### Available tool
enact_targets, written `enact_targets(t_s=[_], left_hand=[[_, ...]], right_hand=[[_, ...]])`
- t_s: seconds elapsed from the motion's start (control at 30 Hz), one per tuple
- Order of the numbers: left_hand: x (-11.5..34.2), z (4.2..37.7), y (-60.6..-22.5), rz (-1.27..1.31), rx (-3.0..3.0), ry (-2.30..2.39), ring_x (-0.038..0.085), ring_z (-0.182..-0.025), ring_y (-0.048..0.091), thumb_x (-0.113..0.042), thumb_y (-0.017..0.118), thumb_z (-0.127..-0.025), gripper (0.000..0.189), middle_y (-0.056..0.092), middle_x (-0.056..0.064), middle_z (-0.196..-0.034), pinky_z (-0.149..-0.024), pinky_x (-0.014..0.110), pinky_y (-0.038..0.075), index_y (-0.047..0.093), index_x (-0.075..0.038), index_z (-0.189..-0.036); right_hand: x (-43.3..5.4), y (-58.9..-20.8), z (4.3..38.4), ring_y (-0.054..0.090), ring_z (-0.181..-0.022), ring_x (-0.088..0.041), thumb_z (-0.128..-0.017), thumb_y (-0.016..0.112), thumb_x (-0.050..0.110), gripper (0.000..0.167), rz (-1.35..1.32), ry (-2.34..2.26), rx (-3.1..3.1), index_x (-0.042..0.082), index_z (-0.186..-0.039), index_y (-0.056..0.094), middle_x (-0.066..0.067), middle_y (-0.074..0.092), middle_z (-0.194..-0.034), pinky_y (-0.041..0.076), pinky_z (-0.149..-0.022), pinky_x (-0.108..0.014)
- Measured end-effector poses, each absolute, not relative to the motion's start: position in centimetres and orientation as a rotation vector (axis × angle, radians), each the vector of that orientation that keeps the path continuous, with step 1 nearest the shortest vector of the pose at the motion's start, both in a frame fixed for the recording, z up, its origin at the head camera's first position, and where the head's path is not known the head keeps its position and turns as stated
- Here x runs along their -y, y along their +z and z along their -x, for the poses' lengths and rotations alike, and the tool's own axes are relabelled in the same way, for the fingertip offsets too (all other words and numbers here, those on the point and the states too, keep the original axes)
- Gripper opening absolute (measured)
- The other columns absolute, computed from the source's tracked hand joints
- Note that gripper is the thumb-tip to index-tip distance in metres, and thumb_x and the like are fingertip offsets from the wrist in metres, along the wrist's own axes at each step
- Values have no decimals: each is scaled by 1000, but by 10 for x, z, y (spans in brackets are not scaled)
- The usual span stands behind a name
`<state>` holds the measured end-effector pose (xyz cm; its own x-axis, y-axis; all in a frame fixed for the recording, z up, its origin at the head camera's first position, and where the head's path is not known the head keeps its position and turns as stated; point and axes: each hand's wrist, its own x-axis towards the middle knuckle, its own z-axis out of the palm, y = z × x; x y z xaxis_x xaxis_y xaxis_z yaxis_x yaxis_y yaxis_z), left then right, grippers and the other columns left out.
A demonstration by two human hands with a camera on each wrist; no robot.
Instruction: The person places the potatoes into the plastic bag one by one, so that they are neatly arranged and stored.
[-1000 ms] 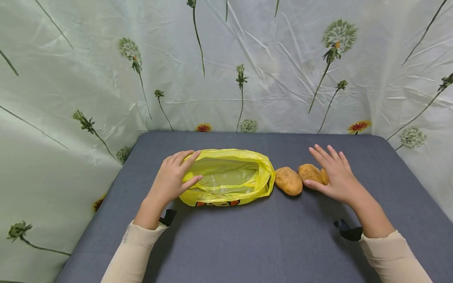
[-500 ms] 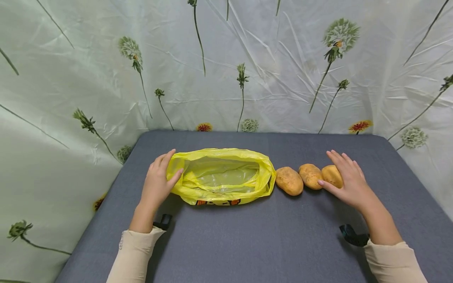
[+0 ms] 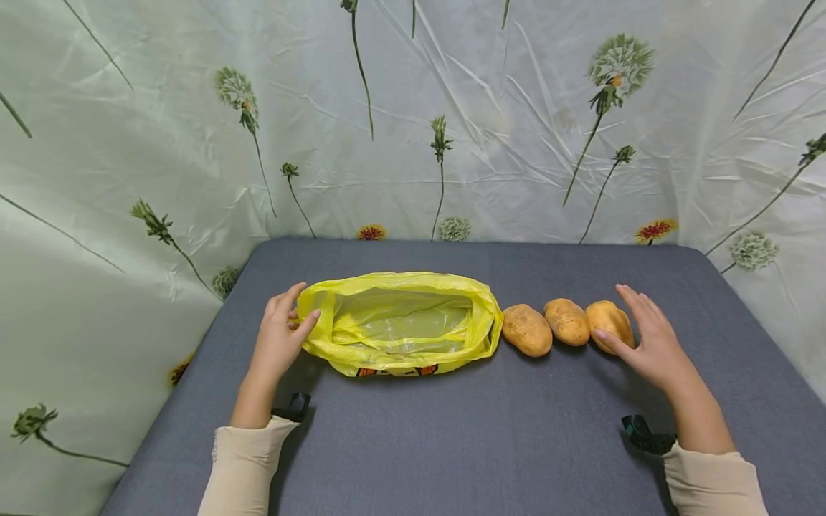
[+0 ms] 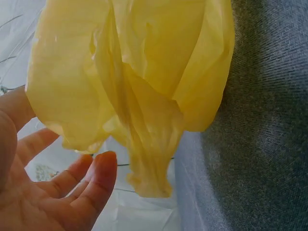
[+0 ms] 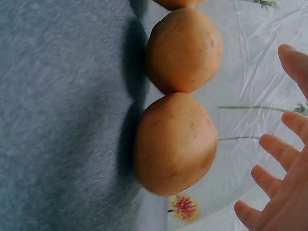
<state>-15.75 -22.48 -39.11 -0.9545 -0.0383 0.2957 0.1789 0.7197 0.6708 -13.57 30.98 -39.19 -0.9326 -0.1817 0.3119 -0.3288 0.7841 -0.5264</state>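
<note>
A yellow plastic bag [image 3: 393, 282] stands with its mouth wide and facing up; no contents show inside. At its left end is my left hand [image 3: 277, 340], fingers loosely bent beside the rim. In the left wrist view a gathered strip of the bag [image 4: 151, 159] hangs past the fingertips [image 4: 106, 163], not pinched between them. Three potatoes lie in a row right of the bag: a left one [image 3: 527, 330], a middle one [image 3: 566, 322] and a right one [image 3: 605, 321]. My right hand [image 3: 654, 351], fingers spread, hovers by the right potato without gripping it.
The bag and potatoes are on a table covered in grey cloth [image 3: 464, 444]. Behind and to the left hangs a pale floral curtain [image 3: 400, 179]. Dark straps [image 3: 645, 437] circle both wrists.
My left hand has drawn left, and the bag's left rim has spread outward. My right hand has moved right, off the potatoes, uncovering the right one.
</note>
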Motion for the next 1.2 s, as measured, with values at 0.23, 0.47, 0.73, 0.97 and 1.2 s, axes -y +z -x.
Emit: enact_targets(t_s=[0.23, 0.47, 0.73, 0.97, 1.2], left_hand=[[230, 158, -391, 109, 2702, -1142, 38, -93, 50, -30, 55, -90, 54, 37, 26, -119, -71, 46, 45, 37, -10, -136], [239, 161, -397, 162, 2756, -1237, 38, -91, 54, -31, 56, -89, 56, 40, 25, -118, -66, 40, 46, 34, -13, -138], [244, 162, -401, 210, 2755, -1444, 30, -82, 56, -28, 59, -88, 62, 40, 22, -119, -65, 34, 44, 28, -19, -141], [246, 162, -402, 231, 2732, -1544, 27, -81, 56, -19, 59, -88, 63, 35, 24, -122, -65, 30, 45, 26, -16, -142], [241, 158, -391, 220, 2730, -1604, 18, -71, 54, -6, 58, -88, 63, 32, 28, -124, -61, 34, 44, 26, -10, -141]], right_hand=[[-318, -403, 135, 9, -127, -48, -85, 61, 24, 74, -323, 969, 2734, 9, -144, 18, -29, 20, -139, 8, -91, -67], [-323, -413, 136, 14, -125, -50, -86, 60, 23, 73, -264, 1052, 2721, 10, -144, 18, -29, 19, -140, 11, -91, -66], [-326, -423, 137, 15, -124, -50, -86, 60, 20, 72, -198, 1185, 2691, 2, -142, 18, -31, 19, -139, 12, -92, -65], [-328, -429, 139, 28, -116, -52, -86, 61, 16, 76, -127, 1321, 2696, 2, -143, 13, -33, 20, -137, 26, -89, -58], [-329, -436, 140, 44, -90, 1, -84, 64, 15, 70, -116, 1255, 2724, -1, -139, 24, -34, 41, -119, 34, -66, -11]])
